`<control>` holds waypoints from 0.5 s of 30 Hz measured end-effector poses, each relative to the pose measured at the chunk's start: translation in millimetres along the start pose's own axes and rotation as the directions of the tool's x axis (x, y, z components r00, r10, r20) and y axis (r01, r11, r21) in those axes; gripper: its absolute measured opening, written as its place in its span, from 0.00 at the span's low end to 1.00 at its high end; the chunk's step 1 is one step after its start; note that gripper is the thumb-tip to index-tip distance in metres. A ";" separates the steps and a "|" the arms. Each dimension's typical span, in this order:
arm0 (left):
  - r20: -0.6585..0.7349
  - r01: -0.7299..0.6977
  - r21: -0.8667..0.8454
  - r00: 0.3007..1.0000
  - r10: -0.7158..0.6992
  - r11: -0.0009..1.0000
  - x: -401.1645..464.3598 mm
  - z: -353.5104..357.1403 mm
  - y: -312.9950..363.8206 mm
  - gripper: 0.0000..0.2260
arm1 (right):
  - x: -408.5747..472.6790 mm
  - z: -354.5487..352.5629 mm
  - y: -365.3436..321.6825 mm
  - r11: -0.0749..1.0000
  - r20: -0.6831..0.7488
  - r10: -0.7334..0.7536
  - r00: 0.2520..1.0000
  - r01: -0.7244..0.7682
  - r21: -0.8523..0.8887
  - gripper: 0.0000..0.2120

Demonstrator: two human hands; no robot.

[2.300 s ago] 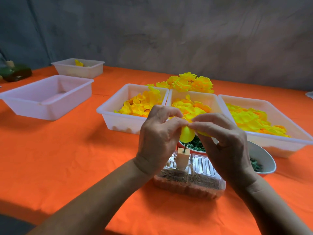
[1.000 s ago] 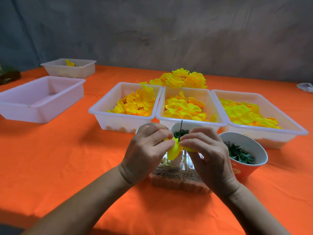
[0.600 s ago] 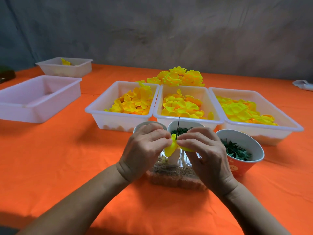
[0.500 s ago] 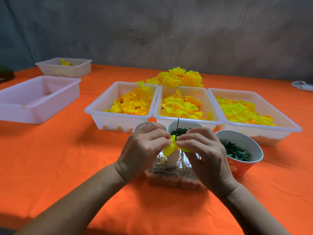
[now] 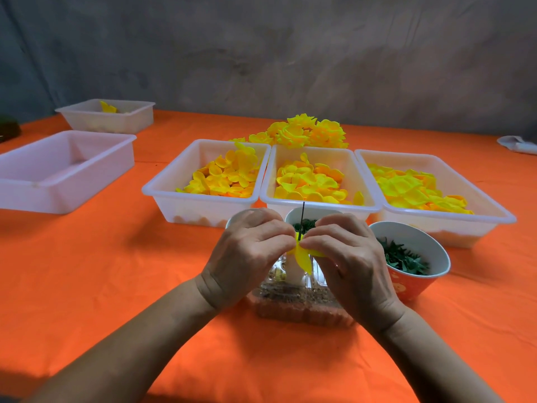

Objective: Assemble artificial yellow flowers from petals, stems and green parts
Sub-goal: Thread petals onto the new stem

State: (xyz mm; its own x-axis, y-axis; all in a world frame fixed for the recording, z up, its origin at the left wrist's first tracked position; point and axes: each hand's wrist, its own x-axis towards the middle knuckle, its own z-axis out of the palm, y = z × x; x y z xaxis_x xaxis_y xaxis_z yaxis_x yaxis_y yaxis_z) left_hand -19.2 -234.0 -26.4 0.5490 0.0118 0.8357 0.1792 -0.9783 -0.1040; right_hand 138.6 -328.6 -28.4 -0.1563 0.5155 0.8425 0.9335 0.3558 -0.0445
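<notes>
Left hand (image 5: 247, 254) and right hand (image 5: 348, 257) both pinch the soft yellow fabric petal (image 5: 302, 257) threaded on a thin dark wire stem (image 5: 302, 210), above the clear plastic box (image 5: 302, 303) near the orange-clothed table (image 5: 116, 286)'s front edge. Three white plastic trays of yellow petals (image 5: 316, 181) sit just behind; open cloth lies to the left.

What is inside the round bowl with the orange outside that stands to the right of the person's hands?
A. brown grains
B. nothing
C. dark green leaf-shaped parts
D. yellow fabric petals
C: the round bowl with the orange outside holds a heap of dark green leaf-shaped parts, while the yellow fabric petals lie in the white plastic trays behind it.
</notes>
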 end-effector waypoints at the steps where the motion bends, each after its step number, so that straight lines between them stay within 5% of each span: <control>1: 0.000 0.000 -0.002 1.000 0.000 1.000 0.7 0.7 -0.3 0.03 | 0.9 0.0 0.4 1.000 0.007 -0.003 1.000 0.003 -0.004 0.03; 15: -0.104 0.108 0.034 0.989 -0.104 0.994 -12.1 8.5 9.3 0.12 | -5.5 5.9 0.6 0.977 -0.003 0.184 0.983 -0.182 0.108 0.05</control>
State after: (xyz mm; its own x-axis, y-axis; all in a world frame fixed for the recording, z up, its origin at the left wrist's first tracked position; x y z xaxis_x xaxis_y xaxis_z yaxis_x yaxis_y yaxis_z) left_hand -17.3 -241.5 -42.1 0.4398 0.0922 0.8934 0.2650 -0.9637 -0.0310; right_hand 138.1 -326.6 -36.2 0.0186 0.5698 0.8216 0.9061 0.3378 -0.2548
